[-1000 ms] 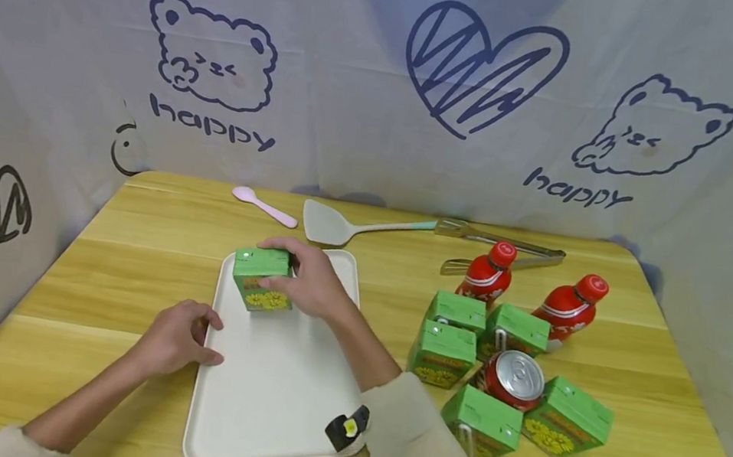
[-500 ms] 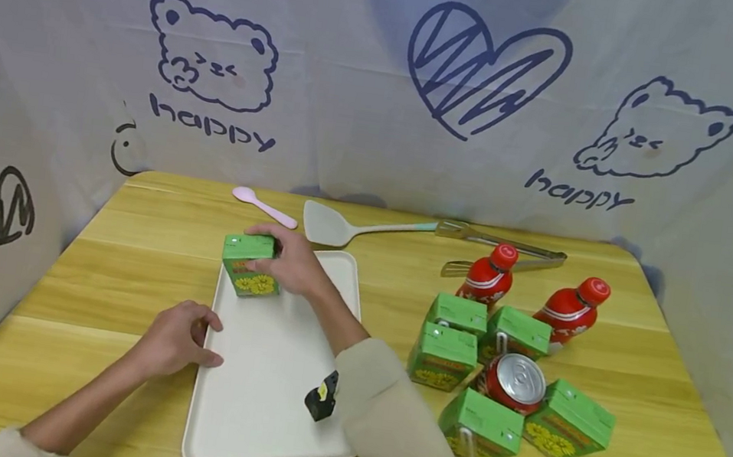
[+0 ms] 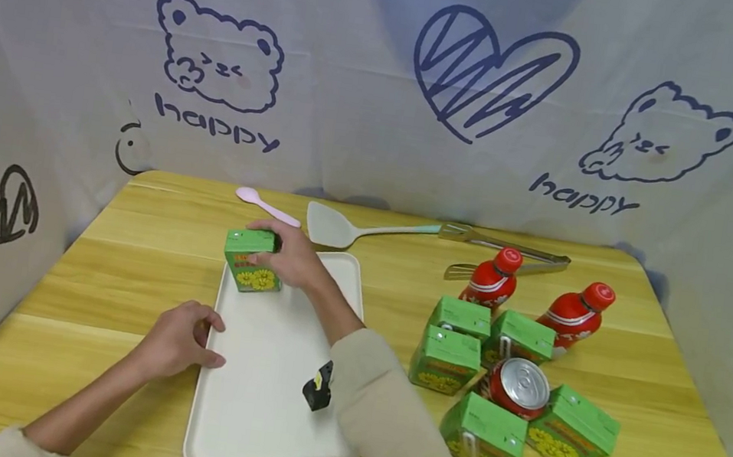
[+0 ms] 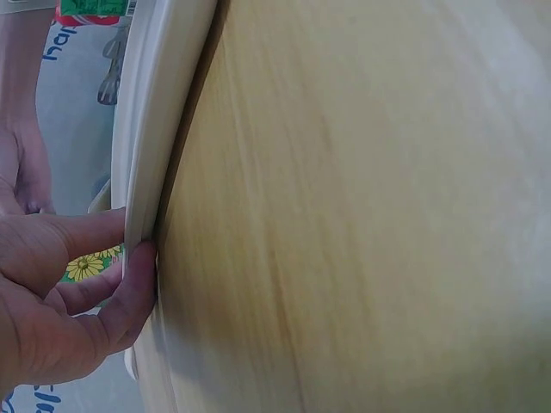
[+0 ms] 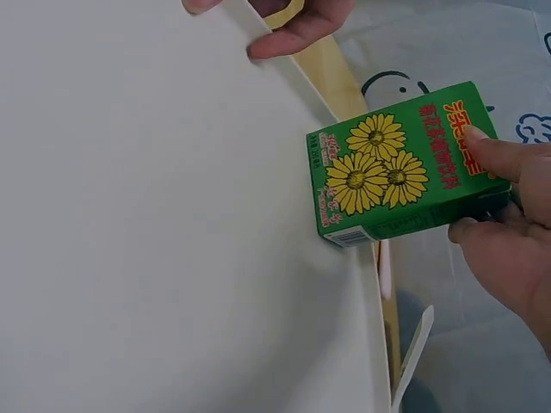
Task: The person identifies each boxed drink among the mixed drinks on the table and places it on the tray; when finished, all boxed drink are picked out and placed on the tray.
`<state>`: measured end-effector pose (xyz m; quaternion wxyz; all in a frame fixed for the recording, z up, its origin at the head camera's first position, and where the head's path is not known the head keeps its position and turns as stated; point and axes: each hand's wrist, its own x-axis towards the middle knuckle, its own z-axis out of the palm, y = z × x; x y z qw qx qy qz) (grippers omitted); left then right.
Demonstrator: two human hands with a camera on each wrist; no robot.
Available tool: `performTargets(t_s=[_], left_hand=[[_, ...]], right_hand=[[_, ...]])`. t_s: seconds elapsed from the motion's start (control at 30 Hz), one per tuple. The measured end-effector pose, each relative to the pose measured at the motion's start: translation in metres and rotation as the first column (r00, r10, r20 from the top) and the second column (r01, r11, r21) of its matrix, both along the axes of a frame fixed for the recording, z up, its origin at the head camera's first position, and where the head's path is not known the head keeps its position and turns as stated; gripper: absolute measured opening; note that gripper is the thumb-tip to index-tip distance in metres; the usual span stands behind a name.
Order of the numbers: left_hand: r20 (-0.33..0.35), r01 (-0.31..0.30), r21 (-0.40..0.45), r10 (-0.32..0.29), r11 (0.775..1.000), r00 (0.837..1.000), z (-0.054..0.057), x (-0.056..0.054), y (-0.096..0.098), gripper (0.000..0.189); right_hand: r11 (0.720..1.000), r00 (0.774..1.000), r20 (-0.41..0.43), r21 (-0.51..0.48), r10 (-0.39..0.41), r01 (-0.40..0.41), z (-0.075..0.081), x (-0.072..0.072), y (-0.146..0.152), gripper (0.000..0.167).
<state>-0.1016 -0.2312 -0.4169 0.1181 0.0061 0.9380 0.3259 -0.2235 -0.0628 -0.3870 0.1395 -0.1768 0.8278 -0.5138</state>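
In the head view, a white rectangular tray (image 3: 265,420) lies on the wooden table. My right hand (image 3: 297,254) grips a green drink carton (image 3: 254,278) with yellow flowers, upright at the tray's far left corner. The right wrist view shows the thumb on the printed front of the carton (image 5: 405,172), and its base close to the tray's far rim. My left hand (image 3: 174,342) is at the tray's left edge. Seen from the left wrist, this hand (image 4: 52,301) pinches the tray's rim (image 4: 164,129) between thumb and fingers.
Right of the tray stand several more green cartons (image 3: 446,362) around a red can (image 3: 522,386), with two red bottles (image 3: 493,280) behind. A pink spoon (image 3: 265,205), a pale spatula (image 3: 332,225) and metal tongs (image 3: 510,245) lie along the table's back edge.
My right hand has carried the carton away from me and slightly left, toward the tray's far left corner. My left hand keeps its place on the rim.
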Motion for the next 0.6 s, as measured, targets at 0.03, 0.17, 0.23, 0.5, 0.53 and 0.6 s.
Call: performTargets(t_s=[0.03,0.17,0.23,0.5,0.53,0.6], left_hand=[[0.001,-0.001,-0.001,0.001,1.0,1.0,0.0,0.0,0.0,0.043],[0.002,-0.002,-0.013,0.002,1.0,1.0,0.001,0.0,0.001,0.043],[0.002,-0.003,-0.016,0.003,1.0,1.0,0.001,0.0,0.001,0.043],[0.004,0.001,-0.021,-0.001,1.0,1.0,0.0,0.0,0.001,0.043],[0.004,0.001,-0.02,-0.001,1.0,1.0,0.001,0.0,0.001,0.043],[0.004,0.003,-0.019,-0.003,1.0,1.0,0.001,0.001,0.001,0.043]], right_hand=[[1.0,1.0,-0.002,0.012,0.005,-0.005,0.001,0.0,0.0,0.045],[0.999,1.0,0.002,0.045,0.017,-0.017,0.005,0.001,0.001,0.049],[0.998,1.0,0.011,0.057,0.019,-0.019,0.007,0.002,0.001,0.052],[0.985,0.995,-0.093,0.169,-0.03,0.046,0.022,0.015,0.001,0.071],[0.983,0.993,-0.106,0.174,-0.044,0.061,0.026,0.019,0.001,0.073],[0.979,0.99,-0.124,0.18,-0.068,0.09,0.034,0.027,0.004,0.073]])
